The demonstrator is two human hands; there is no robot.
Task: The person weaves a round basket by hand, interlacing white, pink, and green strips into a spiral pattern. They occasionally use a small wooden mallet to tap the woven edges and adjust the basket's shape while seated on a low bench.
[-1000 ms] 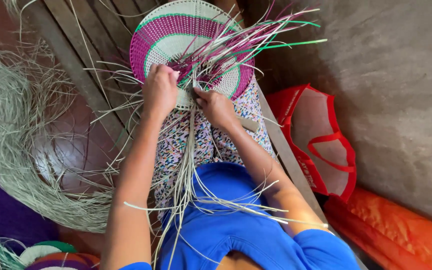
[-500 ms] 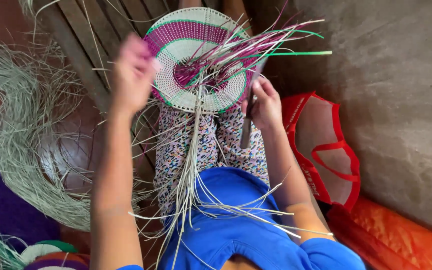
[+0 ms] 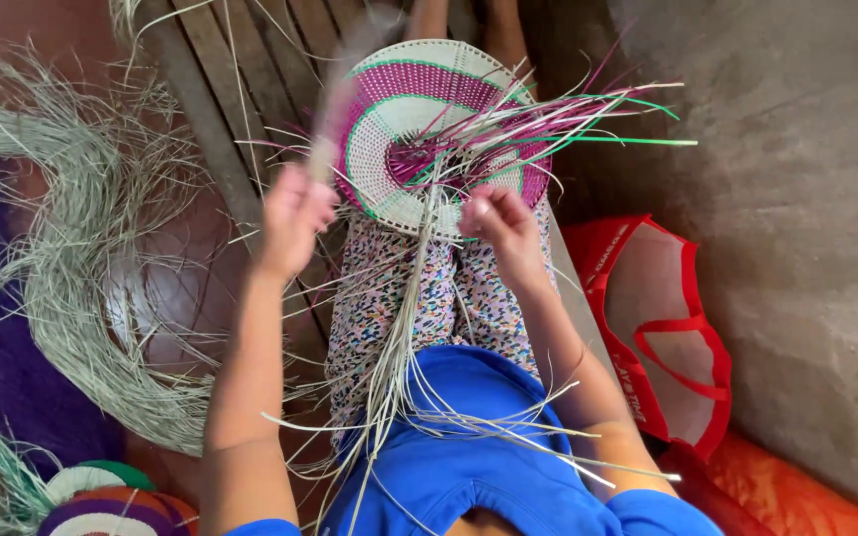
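A round woven basket base (image 3: 419,119) in cream, magenta and green rests on my lap, with loose magenta and green strands (image 3: 588,114) fanning out to the right. My left hand (image 3: 293,213) is raised at the basket's left edge, closed on a pale fibre strand (image 3: 335,99) that is blurred with motion. My right hand (image 3: 501,226) pinches strands at the lower rim of the basket. A bundle of pale straw (image 3: 404,337) runs from the basket down over my patterned trousers.
A large coil of pale green fibre (image 3: 71,288) lies on the floor at left. A wooden slatted bench (image 3: 235,69) runs beneath me. A red mesh bag (image 3: 662,318) and an orange sack (image 3: 796,496) sit at right by a concrete wall. Finished coloured baskets (image 3: 101,501) show at bottom left.
My left hand left the basket, swung up to the left, and now has come back down nearer the rim with a strand. My right hand stayed at the lower rim.
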